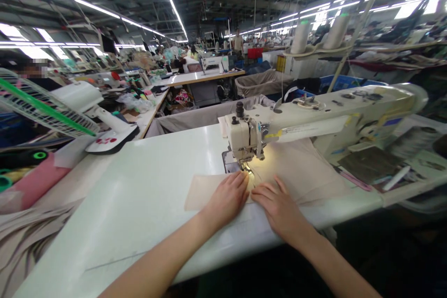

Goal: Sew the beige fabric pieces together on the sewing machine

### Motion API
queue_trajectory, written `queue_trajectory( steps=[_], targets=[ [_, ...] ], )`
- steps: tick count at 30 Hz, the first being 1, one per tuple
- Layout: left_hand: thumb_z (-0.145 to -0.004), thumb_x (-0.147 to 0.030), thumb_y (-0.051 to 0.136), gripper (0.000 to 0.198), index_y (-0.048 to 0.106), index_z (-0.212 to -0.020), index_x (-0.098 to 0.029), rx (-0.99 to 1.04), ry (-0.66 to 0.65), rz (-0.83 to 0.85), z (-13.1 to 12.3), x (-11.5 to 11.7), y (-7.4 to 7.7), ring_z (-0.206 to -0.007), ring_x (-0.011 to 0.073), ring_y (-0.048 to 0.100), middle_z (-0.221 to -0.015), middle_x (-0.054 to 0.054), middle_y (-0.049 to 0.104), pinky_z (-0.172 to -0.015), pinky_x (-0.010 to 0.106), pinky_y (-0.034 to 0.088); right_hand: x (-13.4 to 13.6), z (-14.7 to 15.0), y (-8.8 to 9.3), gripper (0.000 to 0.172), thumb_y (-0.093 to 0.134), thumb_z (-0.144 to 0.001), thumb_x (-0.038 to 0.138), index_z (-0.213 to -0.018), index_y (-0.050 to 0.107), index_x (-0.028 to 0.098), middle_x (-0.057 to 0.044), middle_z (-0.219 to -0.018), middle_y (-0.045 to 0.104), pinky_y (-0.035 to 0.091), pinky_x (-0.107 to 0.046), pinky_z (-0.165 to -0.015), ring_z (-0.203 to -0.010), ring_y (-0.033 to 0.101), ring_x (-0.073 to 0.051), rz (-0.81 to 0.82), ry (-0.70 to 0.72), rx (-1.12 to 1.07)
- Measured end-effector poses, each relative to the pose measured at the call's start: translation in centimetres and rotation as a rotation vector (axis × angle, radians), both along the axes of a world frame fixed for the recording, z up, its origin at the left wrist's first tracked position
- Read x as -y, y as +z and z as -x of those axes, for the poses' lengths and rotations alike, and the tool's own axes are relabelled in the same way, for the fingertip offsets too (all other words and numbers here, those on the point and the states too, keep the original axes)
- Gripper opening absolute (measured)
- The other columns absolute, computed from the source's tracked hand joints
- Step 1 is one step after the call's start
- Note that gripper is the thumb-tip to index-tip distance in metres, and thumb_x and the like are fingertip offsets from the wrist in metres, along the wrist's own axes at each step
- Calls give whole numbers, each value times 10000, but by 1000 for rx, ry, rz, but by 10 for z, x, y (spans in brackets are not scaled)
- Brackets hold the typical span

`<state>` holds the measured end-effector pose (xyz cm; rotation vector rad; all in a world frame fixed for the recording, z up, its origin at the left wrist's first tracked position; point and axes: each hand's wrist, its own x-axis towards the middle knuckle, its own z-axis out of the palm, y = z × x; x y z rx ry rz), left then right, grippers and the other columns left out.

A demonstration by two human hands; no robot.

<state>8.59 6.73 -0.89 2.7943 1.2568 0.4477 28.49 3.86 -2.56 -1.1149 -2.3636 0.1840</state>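
Beige fabric (pixel 204 191) lies on the pale sewing table, and a wider part of it spreads to the right beneath the arm of the sewing machine (pixel 240 137). My left hand (pixel 228 195) rests flat on the fabric, its fingertips close in front of the lit presser foot (pixel 247 167). To the right, my right hand (pixel 277 205) presses on the cloth with fingers stretched out and somewhat apart. Only a small gap separates the fingertips of both hands. The cloth directly under my fingers is hidden.
A white fan (pixel 78 98) stands at the left, near a pink roll (pixel 44 181) and folded cloth strips (pixel 31 233). Thread cones (pixel 300 37) rise behind the machine. Pink-handled snips (pixel 354 179) lie at the right. A cloth-lined bin (pixel 195 118) adjoins the table's far edge.
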Motion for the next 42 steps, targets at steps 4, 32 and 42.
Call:
queue_trajectory(
  steps=[4, 32, 42],
  targets=[
    [-963, -185, 488, 287, 530, -1242, -127, 31, 37, 33, 9, -9, 2, -1225, 267, 540, -1265, 148, 570, -1066, 442, 488, -10, 7, -2, 370, 432, -933, 15, -1074, 681, 249, -18, -1109, 705, 156, -527, -1176, -1102, 578, -193, 6, -8, -30],
    [-973, -197, 498, 250, 544, -1216, -158, 48, -10, 57, 15, -19, 5, -1210, 265, 538, -1278, 137, 550, -1055, 441, 501, -14, 11, -5, 331, 421, -968, 66, -1052, 686, 245, -30, -1044, 705, 123, -502, -1195, -1096, 562, -199, 13, -41, -82],
    [-993, -166, 436, 212, 637, -1052, -132, -2, -129, 2, 13, 11, 7, -1049, 235, 629, -1063, 117, 659, -919, 381, 581, -6, 6, -7, 387, 440, -973, 65, -1222, 650, 274, -5, -1157, 705, 96, -480, -1195, -1109, 556, -196, -26, -15, -73]
  ],
)
